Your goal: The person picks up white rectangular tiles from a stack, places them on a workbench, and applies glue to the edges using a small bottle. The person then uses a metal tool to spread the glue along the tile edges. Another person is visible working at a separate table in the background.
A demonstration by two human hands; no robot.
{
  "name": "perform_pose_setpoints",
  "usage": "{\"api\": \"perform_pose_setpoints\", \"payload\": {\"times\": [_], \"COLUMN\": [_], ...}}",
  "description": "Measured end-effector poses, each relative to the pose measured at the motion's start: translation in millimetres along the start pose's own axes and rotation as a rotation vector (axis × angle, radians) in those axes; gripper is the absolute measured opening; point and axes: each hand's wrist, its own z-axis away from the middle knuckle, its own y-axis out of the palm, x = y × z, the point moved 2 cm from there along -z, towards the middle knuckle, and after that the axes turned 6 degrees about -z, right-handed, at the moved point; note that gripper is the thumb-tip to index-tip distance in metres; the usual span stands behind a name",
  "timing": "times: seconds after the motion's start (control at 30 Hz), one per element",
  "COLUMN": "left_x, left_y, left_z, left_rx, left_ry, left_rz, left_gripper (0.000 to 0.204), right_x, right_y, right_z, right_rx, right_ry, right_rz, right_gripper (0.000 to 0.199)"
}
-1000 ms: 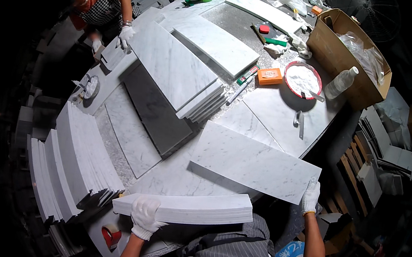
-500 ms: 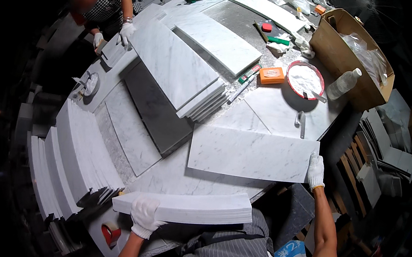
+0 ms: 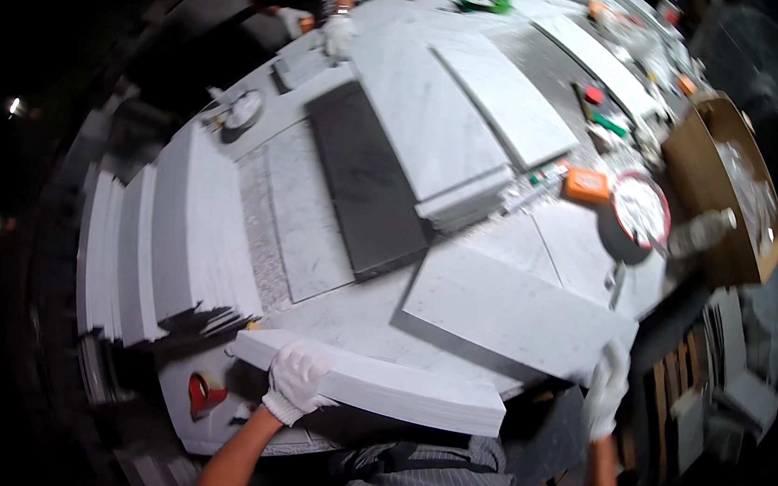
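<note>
Holding the white marble slab [image 3: 513,316] by its near right corner, the gloved right hand [image 3: 606,388] pinches its edge, while the left hand [image 3: 296,379] clasps the stacked tiles [image 3: 375,384] just nearer than the slab. Judging from this, the slab wants steady, level support over the counter [image 3: 316,227], with fingers kept clear beneath.

Bright centre, black rim, motion blur, fisheye bending

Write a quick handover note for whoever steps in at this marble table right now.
Left hand, gloved, rests on the stack of white marble tiles at the table's near edge.
Right hand, gloved, grips the near right corner of the single marble slab, which lies flat on the worktable.
Done: slab is on the table.
Left: the near stack sits unplaced.
</note>
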Motion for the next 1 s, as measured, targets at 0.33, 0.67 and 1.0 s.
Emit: {"api": "perform_pose_setpoints", "payload": {"times": [0.33, 0.67, 1.0], "left_x": [7.9, 36.5, 131.7], "left_y": [-6.4, -42.0, 39.4], "left_z": [-1.0, 27.4, 109.1], "left_rx": [-0.039, -0.334, -0.579], "left_ry": [0.01, -0.22, -0.971], "left_rz": [0.009, 0.044, 1.309], "left_gripper": [0.072, 0.062, 0.062], "right_x": [40.5, 51.1, 35.2], "right_y": [122.6, 130.1, 133.7], "right_z": [116.2, 119.6, 123.3], "right_rx": [0.141, 0.082, 0.025], "right_ry": [0.048, 0.143, 0.185], "right_rz": [-0.616, -0.664, -0.68], "right_gripper": [0.044, 0.034, 0.036]}}
